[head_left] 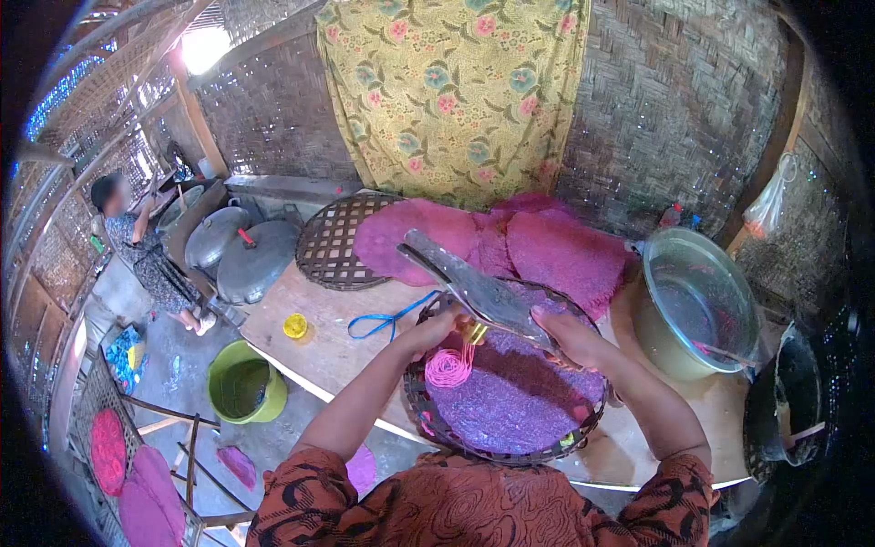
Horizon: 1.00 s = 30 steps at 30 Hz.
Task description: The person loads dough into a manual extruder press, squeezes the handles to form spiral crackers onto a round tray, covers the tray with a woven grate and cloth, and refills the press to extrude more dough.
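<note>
My left hand [436, 332] is closed at the left side of a long dark hinged press [474, 296], near its brass-coloured cup [475, 332]. My right hand [567, 337] grips the press's right end. Pink strands [468, 352] hang below the cup and join a round pink coil [448, 368]. The coil lies at the left of a round woven tray [597, 417], whose inside is covered by a purple speckled layer [510, 415]. The press is held tilted above this tray.
Behind the tray are an open-weave basket [328, 244] and pink sheets [556, 255]. A large basin [697, 301] stands right, a green bucket [246, 383] lower left. A blue strap [387, 318] and yellow cup [294, 326] lie left. Another person [146, 246] stands near lidded pots [255, 264].
</note>
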Motion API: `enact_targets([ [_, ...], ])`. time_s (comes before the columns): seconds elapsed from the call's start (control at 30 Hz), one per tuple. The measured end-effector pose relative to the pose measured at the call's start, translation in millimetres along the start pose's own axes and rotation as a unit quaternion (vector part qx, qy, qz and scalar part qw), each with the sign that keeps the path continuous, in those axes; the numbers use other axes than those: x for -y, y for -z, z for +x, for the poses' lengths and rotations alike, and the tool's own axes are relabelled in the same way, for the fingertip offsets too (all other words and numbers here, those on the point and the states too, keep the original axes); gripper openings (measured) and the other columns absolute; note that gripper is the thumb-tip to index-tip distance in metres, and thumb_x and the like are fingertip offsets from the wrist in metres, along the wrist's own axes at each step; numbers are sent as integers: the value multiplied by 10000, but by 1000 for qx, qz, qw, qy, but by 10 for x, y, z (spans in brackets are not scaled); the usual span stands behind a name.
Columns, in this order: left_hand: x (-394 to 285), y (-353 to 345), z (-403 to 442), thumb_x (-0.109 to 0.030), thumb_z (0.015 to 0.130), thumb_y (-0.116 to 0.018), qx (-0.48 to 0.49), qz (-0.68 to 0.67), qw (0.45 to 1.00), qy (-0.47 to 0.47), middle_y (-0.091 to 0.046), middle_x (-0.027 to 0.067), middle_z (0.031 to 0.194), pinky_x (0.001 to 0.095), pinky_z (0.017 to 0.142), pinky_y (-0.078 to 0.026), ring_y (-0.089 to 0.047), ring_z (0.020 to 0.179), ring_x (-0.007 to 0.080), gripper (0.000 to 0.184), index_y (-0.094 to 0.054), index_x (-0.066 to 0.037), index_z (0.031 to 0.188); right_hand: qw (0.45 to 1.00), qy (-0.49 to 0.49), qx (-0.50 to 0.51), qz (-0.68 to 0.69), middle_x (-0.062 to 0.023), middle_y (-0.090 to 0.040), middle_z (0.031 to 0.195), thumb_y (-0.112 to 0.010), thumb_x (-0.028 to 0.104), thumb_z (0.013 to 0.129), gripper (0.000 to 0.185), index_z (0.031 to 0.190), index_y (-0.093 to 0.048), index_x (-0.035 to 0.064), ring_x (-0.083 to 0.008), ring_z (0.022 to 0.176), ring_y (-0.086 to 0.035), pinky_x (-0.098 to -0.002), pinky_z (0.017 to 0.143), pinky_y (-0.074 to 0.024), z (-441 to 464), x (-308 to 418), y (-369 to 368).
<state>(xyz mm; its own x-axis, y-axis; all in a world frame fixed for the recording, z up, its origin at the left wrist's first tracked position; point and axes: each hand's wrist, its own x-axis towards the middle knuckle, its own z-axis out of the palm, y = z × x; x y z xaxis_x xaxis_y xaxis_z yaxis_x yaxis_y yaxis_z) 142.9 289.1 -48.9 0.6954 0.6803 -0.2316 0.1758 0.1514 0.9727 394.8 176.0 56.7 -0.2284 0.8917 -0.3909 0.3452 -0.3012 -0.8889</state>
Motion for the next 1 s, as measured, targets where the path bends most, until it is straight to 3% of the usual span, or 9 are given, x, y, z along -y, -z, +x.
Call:
enact_targets([
  [0.13, 126, 150, 95, -587, 935, -162, -13, 26, 999, 35, -635, 114, 1010, 328, 941, -398, -591, 981, 196, 706, -521, -32, 1184, 998, 31, -28, -39, -16, -426, 502, -368, 582, 911, 577, 841, -592, 54, -110, 382, -380, -287, 356, -278, 97, -45, -35],
  [0.3, -58, 25, -103, -553, 950, -124, -20, 52, 998, -29, -642, 111, 1028, 313, 912, -421, -600, 936, 185, 720, -448, -7, 1288, 991, 87, -78, -58, -7, -406, 486, -381, 545, 924, 543, 793, -573, 55, -110, 382, -392, -299, 359, -281, 191, -173, -24],
  [0.43, 251, 150, -121, -502, 970, -197, -20, 91, 994, -56, -658, 98, 989, 294, 937, -393, -593, 932, 156, 636, -441, -21, 1307, 994, 60, -76, -43, 0, -402, 490, -394, 519, 930, 518, 817, -581, 49, -108, 389, -401, -288, 365, -294, 172, -259, 40],
  [0.53, 445, 153, -235, -416, 962, -333, -139, 267, 950, -82, -585, 130, 1174, 349, 991, -342, -503, 1123, 218, 514, -482, -46, 1286, 991, 101, -87, -17, 10, -414, 513, -409, 499, 933, 500, 835, -583, 40, -110, 395, -408, -285, 378, -313, 131, -323, 67],
  [0.6, 477, 90, -425, -416, 906, -442, -169, 606, 749, -208, -395, 189, 1370, 508, 1051, -219, -201, 1319, 394, 464, -502, -149, 1280, 988, 121, -93, 2, 16, -413, 539, -418, 494, 932, 489, 842, -587, 44, -103, 428, -415, -285, 396, -336, 89, -355, 81],
  [0.63, 437, 42, -531, -416, 906, -442, -168, 606, 749, -206, -395, 189, 1370, 508, 1051, -219, -201, 1319, 394, 464, -502, -149, 1280, 987, 128, -94, 9, 19, -413, 548, -421, 493, 931, 486, 844, -589, 45, -100, 439, -417, -285, 403, -343, 69, -365, 89],
  [0.7, 333, -62, -733, -466, 858, -495, -156, 619, 751, -172, -180, 152, 1486, 630, 1038, -108, -101, 1342, 434, 514, -491, -202, 1300, 992, 73, -100, 35, 13, -469, 622, -415, 471, 943, 489, 862, -598, 25, -84, 542, -445, -280, 482, -386, 12, -371, 100],
  [0.8, 164, -201, -903, -500, 841, -521, -162, 654, 724, -150, -153, 164, 1490, 651, 1031, -73, -90, 1350, 432, 550, -481, -217, 1310, 985, 143, -96, 26, -3, -531, 714, -389, 440, 960, 504, 897, -605, -11, -81, 667, -465, -280, 601, -412, -50, -373, 107],
  [1.0, 97, -295, -1013, -605, 791, -512, -168, 706, 675, -130, -171, 104, 1497, 662, 1036, -31, -50, 1372, 400, 695, -465, -156, 1318, 978, 159, -138, 1, -28, -603, 831, -355, 438, 971, 541, 933, -611, -37, -99, 787, -503, -292, 731, -417, -112, -400, 120],
])
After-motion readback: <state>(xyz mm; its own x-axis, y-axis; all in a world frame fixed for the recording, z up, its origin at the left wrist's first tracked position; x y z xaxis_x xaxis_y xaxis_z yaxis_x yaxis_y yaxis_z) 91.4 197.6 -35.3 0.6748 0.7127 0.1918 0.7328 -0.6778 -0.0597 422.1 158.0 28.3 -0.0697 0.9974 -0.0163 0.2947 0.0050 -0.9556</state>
